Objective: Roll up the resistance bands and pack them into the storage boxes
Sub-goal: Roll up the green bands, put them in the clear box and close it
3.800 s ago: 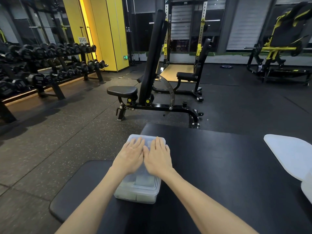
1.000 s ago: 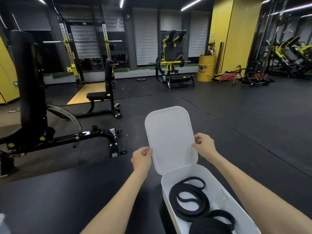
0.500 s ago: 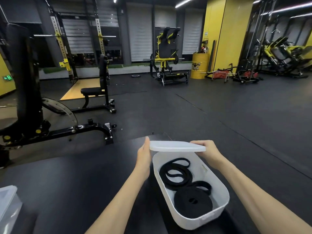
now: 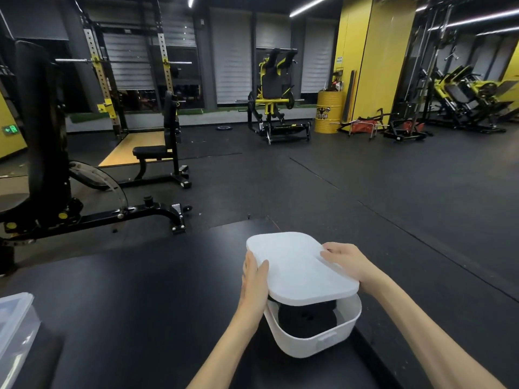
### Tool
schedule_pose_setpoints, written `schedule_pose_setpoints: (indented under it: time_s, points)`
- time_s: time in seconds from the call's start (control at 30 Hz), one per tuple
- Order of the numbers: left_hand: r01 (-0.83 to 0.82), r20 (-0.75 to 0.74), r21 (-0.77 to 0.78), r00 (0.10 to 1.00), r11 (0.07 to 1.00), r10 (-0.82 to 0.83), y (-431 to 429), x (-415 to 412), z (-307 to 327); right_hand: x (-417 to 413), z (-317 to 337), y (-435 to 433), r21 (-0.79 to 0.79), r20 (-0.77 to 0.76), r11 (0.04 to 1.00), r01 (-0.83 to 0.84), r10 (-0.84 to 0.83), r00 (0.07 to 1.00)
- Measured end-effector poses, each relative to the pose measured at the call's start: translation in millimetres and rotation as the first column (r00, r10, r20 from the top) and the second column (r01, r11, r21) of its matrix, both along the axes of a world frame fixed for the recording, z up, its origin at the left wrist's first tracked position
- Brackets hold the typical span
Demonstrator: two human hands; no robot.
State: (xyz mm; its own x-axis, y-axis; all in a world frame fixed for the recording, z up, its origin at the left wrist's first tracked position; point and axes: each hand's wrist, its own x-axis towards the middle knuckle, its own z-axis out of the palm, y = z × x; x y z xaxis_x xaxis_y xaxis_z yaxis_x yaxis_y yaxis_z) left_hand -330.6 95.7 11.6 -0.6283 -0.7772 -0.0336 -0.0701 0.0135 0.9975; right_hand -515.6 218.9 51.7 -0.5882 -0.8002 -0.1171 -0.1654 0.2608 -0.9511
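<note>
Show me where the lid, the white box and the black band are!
lid [image 4: 297, 268]: head view, middle of its flat top.
white box [image 4: 314, 343]: head view, its near outer wall.
black band [image 4: 306, 320]: head view, the roll seen under the lid.

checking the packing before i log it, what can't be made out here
Head view: white lid hides most of the inside of the white box; only one rolled black band shows.
Head view: clear box cut off by left edge; contents unreadable.
Head view: fingertips of left hand hidden under white lid.

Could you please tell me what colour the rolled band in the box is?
Black; the rolled band shows best in the head view.
</note>
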Motion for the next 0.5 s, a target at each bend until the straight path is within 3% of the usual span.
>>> schedule_pose_setpoints:
  time_s: [0.37, 0.5]
  points:
    - [0.022, 0.101, -0.129, 0.995, 0.991, -0.009, 29.5, 19.8, -11.7, 8.3, -16.3, 15.5, -0.011, -0.163, 0.991, -0.136, 0.133, 0.978]
    - [0.043, 0.112, -0.175, 0.993, 0.984, -0.024, 34.9, 21.1, -12.8, 11.1, -18.4, 15.8, 0.124, -0.225, 0.99, -0.07, 0.097, 0.969]
